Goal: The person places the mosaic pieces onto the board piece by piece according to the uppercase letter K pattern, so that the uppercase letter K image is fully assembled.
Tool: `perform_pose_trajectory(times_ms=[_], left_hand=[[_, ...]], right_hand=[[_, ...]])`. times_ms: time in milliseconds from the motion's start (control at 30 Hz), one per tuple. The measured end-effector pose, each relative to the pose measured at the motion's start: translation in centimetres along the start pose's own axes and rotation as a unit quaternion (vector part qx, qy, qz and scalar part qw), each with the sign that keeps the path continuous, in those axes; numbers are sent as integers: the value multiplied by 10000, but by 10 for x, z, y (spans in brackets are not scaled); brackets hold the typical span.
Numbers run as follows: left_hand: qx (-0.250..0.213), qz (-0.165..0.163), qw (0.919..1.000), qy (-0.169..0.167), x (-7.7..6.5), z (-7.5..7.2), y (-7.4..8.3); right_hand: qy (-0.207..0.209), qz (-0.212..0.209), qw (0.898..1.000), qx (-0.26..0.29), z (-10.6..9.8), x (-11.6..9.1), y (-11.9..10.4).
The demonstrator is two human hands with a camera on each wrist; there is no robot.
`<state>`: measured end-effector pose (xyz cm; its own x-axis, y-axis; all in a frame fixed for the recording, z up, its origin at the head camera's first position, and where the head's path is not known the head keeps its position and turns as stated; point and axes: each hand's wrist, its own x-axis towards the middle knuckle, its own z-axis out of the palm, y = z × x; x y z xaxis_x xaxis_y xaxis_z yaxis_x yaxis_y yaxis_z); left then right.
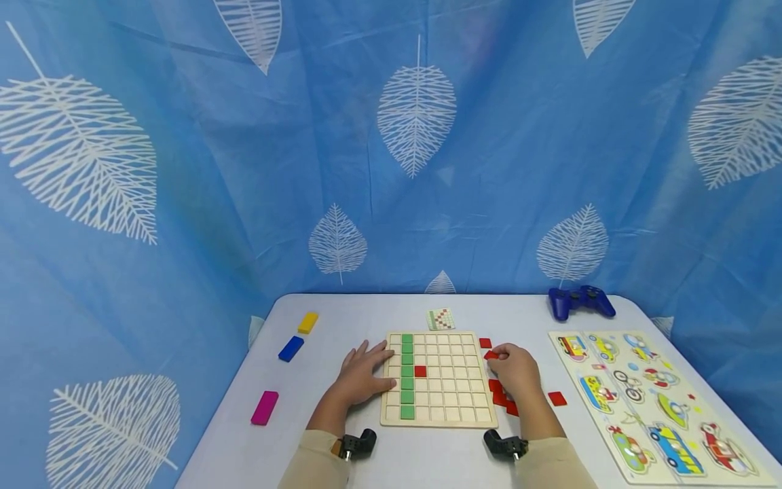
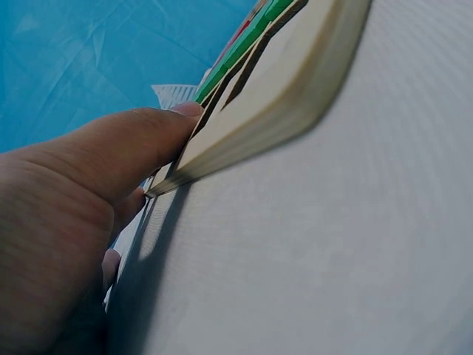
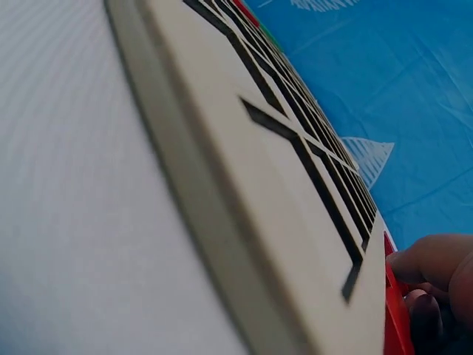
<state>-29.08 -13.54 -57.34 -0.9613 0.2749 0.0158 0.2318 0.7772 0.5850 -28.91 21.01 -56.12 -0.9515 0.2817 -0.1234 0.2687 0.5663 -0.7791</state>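
- A blue curtain (image 1: 489, 136) with white leaf prints hangs behind the white tabletop (image 1: 434, 462).
- Gridded wooden board (image 1: 452, 373) on it holds a column of green tiles (image 1: 407, 371).
- Left hand (image 1: 359, 378): fingers extended, touching the board's left edge.
- Right hand (image 1: 517, 371): fingers pinching a red tile (image 1: 490, 355) beside the board's right edge.

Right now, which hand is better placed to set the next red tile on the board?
Probably the right hand: it pinches a red tile beside the board, with more red tiles close by. The left hand touches the board's left edge, away from those tiles.
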Motion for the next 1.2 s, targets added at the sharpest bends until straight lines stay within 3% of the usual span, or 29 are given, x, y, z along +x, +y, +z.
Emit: perform_pose_trajectory(times_ms=[467,767,1200], left_hand=[[39,-27,10000,-62,-2,-4,1],[20,8,10000,-75,-2,-5,0],[-42,8,10000,-77,-1,-3,1]], right_hand=[[-383,-129,9988,272,-1,-1,-3],[-549,-1025,9930,195,14,-6,-20],[-745,-1634,9834,248,41,-16,-45]])
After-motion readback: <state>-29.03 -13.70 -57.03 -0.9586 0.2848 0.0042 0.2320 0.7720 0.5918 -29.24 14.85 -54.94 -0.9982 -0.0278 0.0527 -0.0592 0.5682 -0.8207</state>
